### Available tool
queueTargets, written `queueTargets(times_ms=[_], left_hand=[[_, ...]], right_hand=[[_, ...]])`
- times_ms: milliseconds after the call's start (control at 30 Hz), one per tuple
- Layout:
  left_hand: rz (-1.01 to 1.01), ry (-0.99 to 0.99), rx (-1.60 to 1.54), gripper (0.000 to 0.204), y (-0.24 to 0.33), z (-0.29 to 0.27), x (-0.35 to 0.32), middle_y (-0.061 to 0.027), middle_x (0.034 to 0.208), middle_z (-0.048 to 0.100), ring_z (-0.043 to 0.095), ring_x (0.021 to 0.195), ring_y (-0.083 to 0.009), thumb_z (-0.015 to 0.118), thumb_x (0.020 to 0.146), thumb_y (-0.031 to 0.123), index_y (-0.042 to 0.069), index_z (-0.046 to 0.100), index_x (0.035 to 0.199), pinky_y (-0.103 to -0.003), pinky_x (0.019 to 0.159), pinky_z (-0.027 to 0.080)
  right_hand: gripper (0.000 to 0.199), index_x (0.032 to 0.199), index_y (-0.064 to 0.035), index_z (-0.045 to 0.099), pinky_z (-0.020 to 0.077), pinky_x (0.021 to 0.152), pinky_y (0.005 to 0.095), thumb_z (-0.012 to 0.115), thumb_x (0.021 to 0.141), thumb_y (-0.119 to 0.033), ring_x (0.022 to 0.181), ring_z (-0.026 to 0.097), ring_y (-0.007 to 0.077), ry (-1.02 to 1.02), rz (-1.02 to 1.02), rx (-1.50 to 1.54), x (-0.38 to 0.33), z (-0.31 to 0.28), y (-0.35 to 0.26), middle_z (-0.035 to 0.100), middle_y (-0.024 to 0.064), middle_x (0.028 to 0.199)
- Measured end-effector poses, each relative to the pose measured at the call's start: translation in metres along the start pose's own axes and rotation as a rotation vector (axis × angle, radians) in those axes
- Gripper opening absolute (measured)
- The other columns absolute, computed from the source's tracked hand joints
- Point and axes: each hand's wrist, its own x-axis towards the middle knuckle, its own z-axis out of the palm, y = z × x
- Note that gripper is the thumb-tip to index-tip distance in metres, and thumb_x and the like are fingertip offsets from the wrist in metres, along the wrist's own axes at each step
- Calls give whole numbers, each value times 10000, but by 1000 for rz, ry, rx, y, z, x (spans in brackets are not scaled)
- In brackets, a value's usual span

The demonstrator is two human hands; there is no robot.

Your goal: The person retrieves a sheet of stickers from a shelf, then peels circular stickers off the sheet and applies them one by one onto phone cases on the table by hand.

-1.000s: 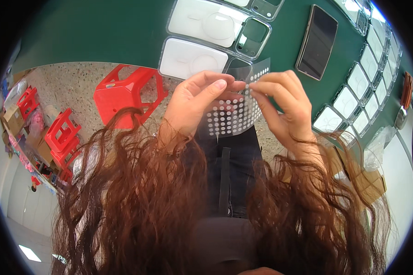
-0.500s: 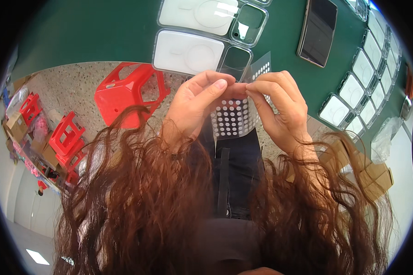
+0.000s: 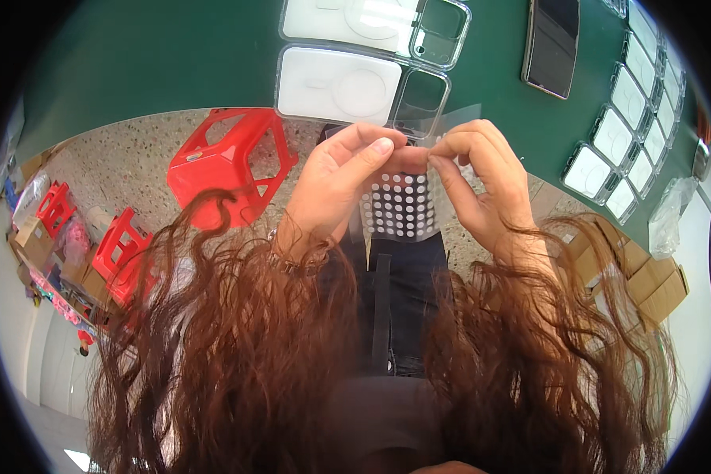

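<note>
Above my lap hangs a clear sheet of round white dot stickers (image 3: pixel 400 209), held by my left hand (image 3: pixel 336 174). The left fingers curl over its upper part, with the thumb lying along them. My right hand (image 3: pixel 490 182) is closed in a pinch, thumb against index finger, right beside the left fingertips. Whatever sits in that pinch is too small to make out. Just beyond the hands, at the table's near edge, lies a clear phone case (image 3: pixel 340 84) with a white panel and a ring mark. A second phone case (image 3: pixel 351 20) lies behind it.
On the green table (image 3: pixel 166 67) a dark smartphone (image 3: pixel 551 47) lies to the right. Rows of phone cases (image 3: pixel 612 134) stretch along the far right, near a clear plastic bag (image 3: pixel 671 217). A red stool (image 3: pixel 221 162) stands at the left; cardboard boxes (image 3: pixel 648 276) sit low at the right.
The sticker sheet has turned, and the dots that showed beyond my right fingers no longer show there. Both hands keep nearly the same pose. The whole view has shifted slightly.
</note>
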Motion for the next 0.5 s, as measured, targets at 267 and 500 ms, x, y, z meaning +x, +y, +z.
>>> queueTargets(times_ms=[267, 500], left_hand=[[-51, 26, -22, 238, 10, -5, -1, -201, 1141, 700, 684, 1067, -264, 523, 1040, 173, -20, 586, 1164, -390, 955, 532], [-26, -121, 376, 208, 0, -16, -1, -158, 1113, 708, 668, 1067, -202, 517, 1047, 162, 2, 606, 1146, -351, 948, 514]], right_hand=[[168, 933, -15, 581, 466, 697, 308, 669, 825, 76, 799, 562, 212, -68, 30, 53, 7, 5, 3, 576, 77, 860], [50, 952, 8, 557, 439, 710, 257, 587, 962, -31, 757, 515, 124, 59, 116, -109, 45, -19, 33, 538, 35, 835]])
